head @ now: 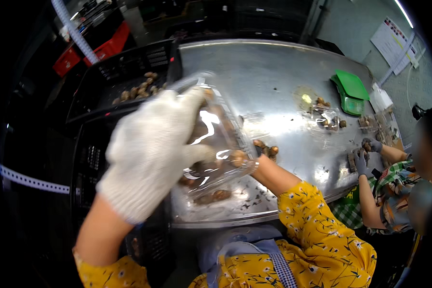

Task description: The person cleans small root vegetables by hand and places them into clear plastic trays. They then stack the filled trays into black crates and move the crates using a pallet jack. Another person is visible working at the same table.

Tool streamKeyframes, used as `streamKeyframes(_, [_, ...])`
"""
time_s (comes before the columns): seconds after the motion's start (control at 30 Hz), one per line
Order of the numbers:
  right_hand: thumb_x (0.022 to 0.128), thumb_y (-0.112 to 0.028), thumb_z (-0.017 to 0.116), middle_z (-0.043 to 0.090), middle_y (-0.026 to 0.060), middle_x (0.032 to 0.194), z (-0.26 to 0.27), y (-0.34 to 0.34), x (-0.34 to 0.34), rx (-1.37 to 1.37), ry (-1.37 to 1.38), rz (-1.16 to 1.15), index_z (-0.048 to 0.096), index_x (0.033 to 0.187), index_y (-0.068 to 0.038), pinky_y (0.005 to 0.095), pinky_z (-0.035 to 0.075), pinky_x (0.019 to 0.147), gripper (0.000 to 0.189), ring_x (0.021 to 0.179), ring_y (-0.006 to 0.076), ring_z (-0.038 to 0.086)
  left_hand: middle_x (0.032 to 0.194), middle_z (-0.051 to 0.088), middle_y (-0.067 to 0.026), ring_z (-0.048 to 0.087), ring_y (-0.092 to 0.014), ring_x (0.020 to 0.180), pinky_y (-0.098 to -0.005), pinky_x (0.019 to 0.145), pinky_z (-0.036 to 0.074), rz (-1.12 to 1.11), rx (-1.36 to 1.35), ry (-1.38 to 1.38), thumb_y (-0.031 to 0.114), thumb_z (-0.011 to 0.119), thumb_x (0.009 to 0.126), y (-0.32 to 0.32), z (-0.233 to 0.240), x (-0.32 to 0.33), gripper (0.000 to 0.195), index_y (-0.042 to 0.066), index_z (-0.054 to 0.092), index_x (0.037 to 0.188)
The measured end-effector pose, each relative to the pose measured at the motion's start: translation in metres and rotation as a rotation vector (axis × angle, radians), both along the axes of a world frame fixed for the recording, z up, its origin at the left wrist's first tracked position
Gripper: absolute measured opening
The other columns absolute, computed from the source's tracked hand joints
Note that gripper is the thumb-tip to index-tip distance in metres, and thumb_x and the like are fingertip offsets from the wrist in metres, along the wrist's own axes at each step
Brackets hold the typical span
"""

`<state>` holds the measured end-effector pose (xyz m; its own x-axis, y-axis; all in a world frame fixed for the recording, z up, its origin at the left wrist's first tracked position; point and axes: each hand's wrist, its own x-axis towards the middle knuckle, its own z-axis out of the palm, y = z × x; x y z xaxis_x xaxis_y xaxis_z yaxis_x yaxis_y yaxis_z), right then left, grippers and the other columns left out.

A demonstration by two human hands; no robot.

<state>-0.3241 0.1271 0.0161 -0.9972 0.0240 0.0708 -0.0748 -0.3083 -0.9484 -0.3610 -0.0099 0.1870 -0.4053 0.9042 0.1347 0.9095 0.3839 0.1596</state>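
Observation:
My left hand (154, 144), in a white knitted glove, grips a clear plastic clamshell container (216, 129) raised over the table's near left part. Motion blurs both. Through the plastic, several brown root vegetables, likely small taros, show dimly. My right hand (259, 151) is mostly hidden behind the container's right edge; only a dark sliver, apparently of a glove, shows above the wrist. Whether it holds anything cannot be seen. Beside it, a few brown roots (273, 150) lie on the metal table (230, 64). More roots (219, 195) show below the container, near the table's front edge.
A black crate (122, 73) with several roots adjoins the table's left side; another black crate (93, 154) stands nearer. A green scale (352, 90) sits at the far right, near a filled clear container (324, 120). A gloved co-worker (385, 194) handles roots at right.

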Motion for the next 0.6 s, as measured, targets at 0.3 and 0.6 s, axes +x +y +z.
streamKeyframes(0.3, [0.098, -0.033, 0.039, 0.052, 0.0095, 0.127, -0.118, 0.198, 0.061, -0.712, 0.066, -0.634, 0.044, 0.130, -0.007, 0.0351, 0.042, 0.100, 0.042, 0.113, 0.0225, 0.051, 0.100, 0.057, -0.0171, 0.061, -0.026, 0.090, -0.0357, 0.073, 0.053, -0.084, 0.244, -0.313, 0.046, 0.077, 0.066, 0.212, -0.092, -0.033, 0.064, 0.007, 0.059, 0.114])
streamKeyframes(0.6, [0.093, -0.047, 0.049, 0.062, 0.0097, 0.103, -0.204, 0.268, 0.076, -0.749, 0.030, -1.106, 0.054, 0.119, -0.006, 0.0321, 0.052, 0.078, 0.049, 0.087, 0.0196, 0.061, 0.108, 0.059, -0.0191, 0.061, -0.032, 0.096, -0.0379, 0.086, 0.048, 0.066, 0.128, -0.734, 0.055, 0.072, 0.065, 0.323, -0.221, -0.030, 0.072, 0.006, 0.060, 0.116])
